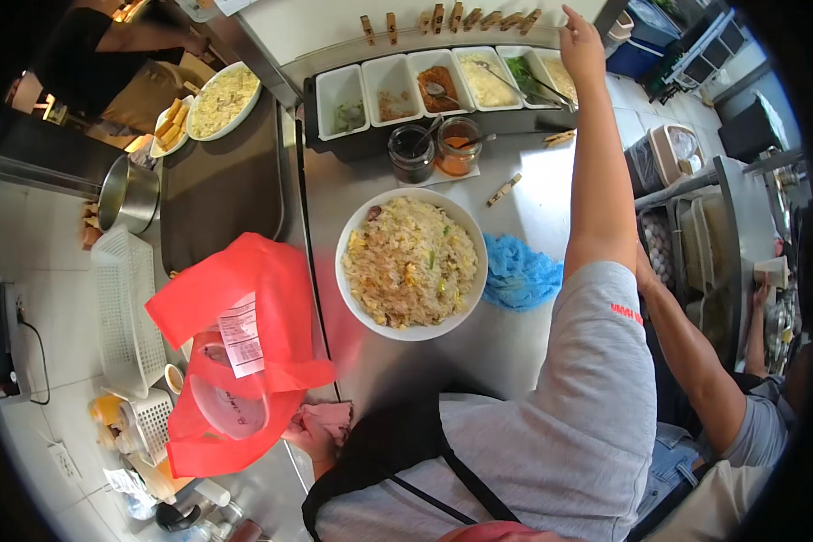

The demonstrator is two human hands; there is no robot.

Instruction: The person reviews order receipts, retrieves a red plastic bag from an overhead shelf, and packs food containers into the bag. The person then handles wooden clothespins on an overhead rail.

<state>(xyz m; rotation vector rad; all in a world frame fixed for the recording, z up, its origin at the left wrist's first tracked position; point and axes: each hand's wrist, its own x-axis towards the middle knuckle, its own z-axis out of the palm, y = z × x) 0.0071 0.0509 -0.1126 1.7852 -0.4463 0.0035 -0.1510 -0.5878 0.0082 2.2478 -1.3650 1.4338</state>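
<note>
My right hand (582, 45) is stretched far out past the topping containers, near the right end of a row of numbered wooden clothespins (456, 18). One finger is extended and I see nothing held in it. Low by my apron, my left hand (312, 441) grips a folded pink cloth (328, 419). A white bowl (345, 294) heaped with fried rice (413, 262) stands on the steel counter in front of me. Beside it on the right lies a crumpled blue cloth (520, 273). To the left is a red plastic bag (280, 271) with a printed receipt and clear-lidded containers inside.
White topping tubs (341, 98) line the back, with two glass jars (458, 149) before them. Another clothespin (504, 190) lies on the counter. A brown tray (221, 194) and plated food (226, 101) are at left. Another person's arm (696, 375) is close on my right.
</note>
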